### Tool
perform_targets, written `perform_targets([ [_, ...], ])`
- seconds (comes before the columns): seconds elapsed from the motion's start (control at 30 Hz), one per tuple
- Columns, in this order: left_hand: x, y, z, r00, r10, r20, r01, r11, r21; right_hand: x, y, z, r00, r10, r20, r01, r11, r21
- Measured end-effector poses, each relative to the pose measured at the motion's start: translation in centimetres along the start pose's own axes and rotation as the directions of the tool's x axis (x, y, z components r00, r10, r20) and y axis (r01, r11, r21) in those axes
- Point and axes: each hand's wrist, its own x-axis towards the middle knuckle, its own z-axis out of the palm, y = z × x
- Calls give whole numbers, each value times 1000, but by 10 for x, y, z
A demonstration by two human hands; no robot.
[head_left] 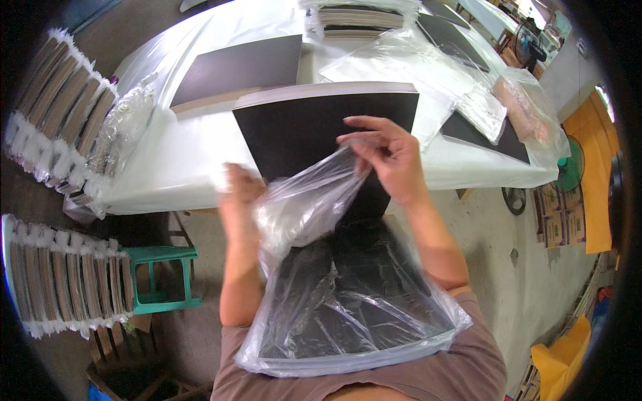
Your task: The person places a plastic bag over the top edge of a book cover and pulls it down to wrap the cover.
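A large black flat panel (301,127) with a pale edge leans up in front of me, its far end at the table. Its near part lies inside a clear plastic bag (361,314) that rests against my chest. My right hand (391,157) pinches the loose mouth of the bag between thumb and fingers, above the panel, pulling the film taut. On the other side, my left hand (241,190) is beside the bunched film at the panel's left edge. Motion smears its fingers, so its grip is unclear.
A white-covered table (174,160) bears another black panel (241,70), loose plastic bags (408,67) and a wrapped stack (361,20). Plastic-wrapped stacks (67,281) stand at left, near a green stool (164,277). Fans (572,164) and cartons (562,217) are at right.
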Motion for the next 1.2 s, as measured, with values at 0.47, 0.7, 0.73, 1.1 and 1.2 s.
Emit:
perform_targets([
  [0.47, -8, 11, 22, 609, 583, 537, -698, 716, 14, -15, 2, 1, 990, 83, -113, -97, 988, -117],
  [0.7, -21, -5, 45, 759, 190, 623, -175, 981, -86, -16, 8, 8, 977, 128, -169, -89, 971, 221],
  [0.73, -21, -6, 44, 769, 187, 612, -160, 982, -99, -15, 8, 8, 979, 130, -156, -94, 971, 221],
  [1.1, -31, -4, 45, 809, 47, 586, 77, 980, -185, -17, 24, 11, 967, 246, 67, -236, 767, 596],
  [1.2, -32, 4, 37, 624, 2, 782, 163, 978, -132, -12, 15, 9, 954, 298, -43, -199, 732, 652],
])
